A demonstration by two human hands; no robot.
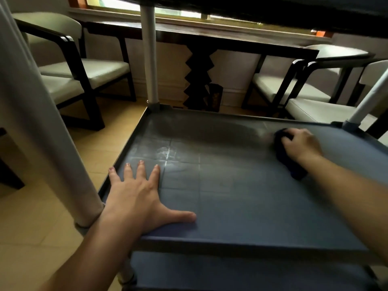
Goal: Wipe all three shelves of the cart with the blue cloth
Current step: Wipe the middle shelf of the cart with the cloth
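Observation:
The cart's middle shelf (231, 196) is a blue-grey tray with a raised rim and faint grid lines, filling the centre of the view. My right hand (300, 143) presses the dark blue cloth (294, 169) flat on the shelf near its far right corner. My left hand (136, 196) lies flat with fingers spread on the shelf's near left part. A pale dusty patch (165, 152) shows left of centre. The bottom shelf (241, 271) shows below the front rim. The top shelf's underside (273, 9) runs across the top edge.
Grey cart posts stand at near left (42, 127), far left (150, 55) and far right (369, 97). Beyond the cart are a dark wooden table (210, 38) under a window and white-cushioned chairs left (84, 70) and right (304, 91). Tan tiled floor (42, 227) lies to the left.

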